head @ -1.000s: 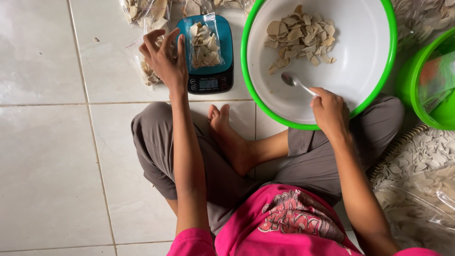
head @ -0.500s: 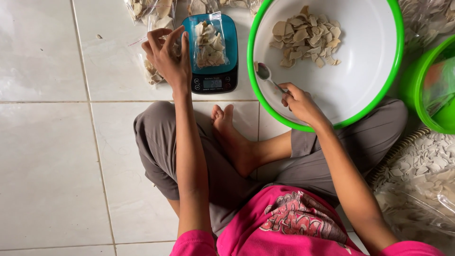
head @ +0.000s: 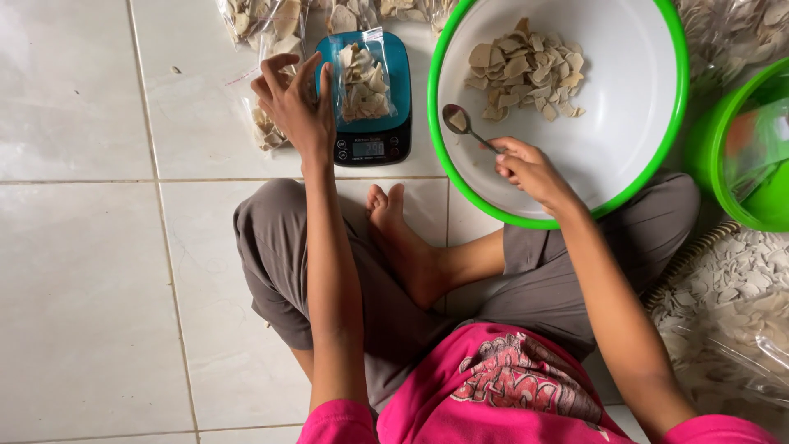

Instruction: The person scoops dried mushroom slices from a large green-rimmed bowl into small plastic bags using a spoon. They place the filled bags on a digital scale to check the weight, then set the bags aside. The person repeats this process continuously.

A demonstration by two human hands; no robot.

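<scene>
- Landmark: digital kitchen scale [head: 371, 123], flat teal platform, dark front strip with small lit display, sitting on the glossy white tiled floor [head: 90, 271].
- Small clear plastic bag [head: 362, 78] stands upright on the scale platform, crinkly film, partly filled with pale beige flat chips, irregular thin pieces.
- Left hand [head: 294, 107] just left of the scale, fingers curled in a loose grip on the bag's left edge, thumb up against the film; holding the bag steady.
- Right hand [head: 530, 168] right of the scale, inside the near rim of the basin; grip closed on the handle of a metal spoon [head: 467, 125].
- Spoon: shiny steel, round scoop pointing toward the scale, one pale chip lying in the scoop, held over the basin's bare floor.
- Basin [head: 641, 156]: big round plastic, smooth white inside, bright green rim, right of the scale, resting partly on the person's knee.
- Pile of chips [head: 526, 70] in the basin's far side, dry, matte, cream to tan, curled flat shapes.
- More filled clear bags [head: 263, 25] lie on the floor behind and left of the scale, one under the left hand.
- Second green tub [head: 752, 148] far right of the scale, past the basin, clear film inside.
- Large clear sack of chips [head: 723, 312] near right, well away from the scale, wrinkled shiny plastic.
- Person sits cross-legged, grey trousers, pink top, bare foot just below the scale.
</scene>
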